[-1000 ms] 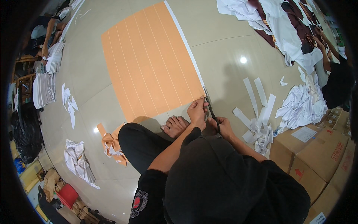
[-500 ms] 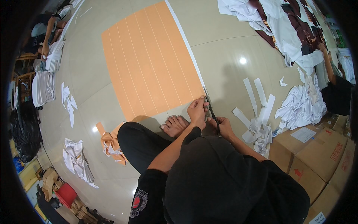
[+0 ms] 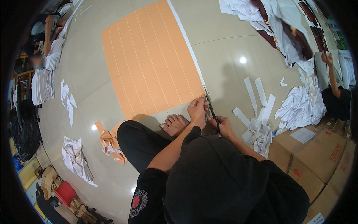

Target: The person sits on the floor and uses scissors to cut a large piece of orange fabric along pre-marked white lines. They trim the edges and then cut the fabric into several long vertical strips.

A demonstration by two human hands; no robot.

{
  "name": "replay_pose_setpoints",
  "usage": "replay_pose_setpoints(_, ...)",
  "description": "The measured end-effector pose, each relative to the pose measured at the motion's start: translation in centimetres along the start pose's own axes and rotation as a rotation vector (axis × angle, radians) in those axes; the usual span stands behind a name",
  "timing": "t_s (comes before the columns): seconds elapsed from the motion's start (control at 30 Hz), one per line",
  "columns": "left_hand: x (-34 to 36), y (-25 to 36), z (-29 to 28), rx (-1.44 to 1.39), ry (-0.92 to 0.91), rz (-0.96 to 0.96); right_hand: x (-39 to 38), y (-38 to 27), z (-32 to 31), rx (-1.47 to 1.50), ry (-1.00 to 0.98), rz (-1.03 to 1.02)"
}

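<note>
Against a second ago, the sheet and both hands keep almost the same place; the plain change is at the right rim, where a co-worker's hand [image 3: 327,59] is now raised beside white cloth. This suggests the cutting is paused or creeping along.

The flat orange rectangular sheet with thin pale lines [image 3: 151,61] lies on the glossy beige tiled floor [image 3: 220,48], upper centre of the frame. Its long axis runs from the top downward, leaning to the lower right, and the lines follow it. A narrow white border [image 3: 185,35] edges its right side.

The left hand [image 3: 197,112] pinches the lower right corner, thumb and fingertip closed together. The right hand's fingers curl around the handles of slim dark metal scissors [image 3: 212,111], whose tips point up and slightly left, along that border; I cannot tell how far the blades part.
</note>
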State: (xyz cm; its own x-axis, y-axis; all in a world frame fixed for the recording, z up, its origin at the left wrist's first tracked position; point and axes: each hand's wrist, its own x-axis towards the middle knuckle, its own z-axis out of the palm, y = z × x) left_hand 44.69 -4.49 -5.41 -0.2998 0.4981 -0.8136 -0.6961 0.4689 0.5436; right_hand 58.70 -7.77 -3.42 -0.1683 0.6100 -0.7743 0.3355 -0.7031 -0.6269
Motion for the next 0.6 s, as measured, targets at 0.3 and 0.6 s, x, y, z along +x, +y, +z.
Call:
replay_pose_setpoints(0.3,0.0,-0.1,0.0,0.028,-0.006,0.009,0.1,0.5,-0.2,-0.003,0.004,-0.008)
replay_pose_setpoints(0.6,0.1,-0.3,0.0,0.038,-0.021,0.021,-0.6,-0.6,-0.2,0.011,0.018,0.005)
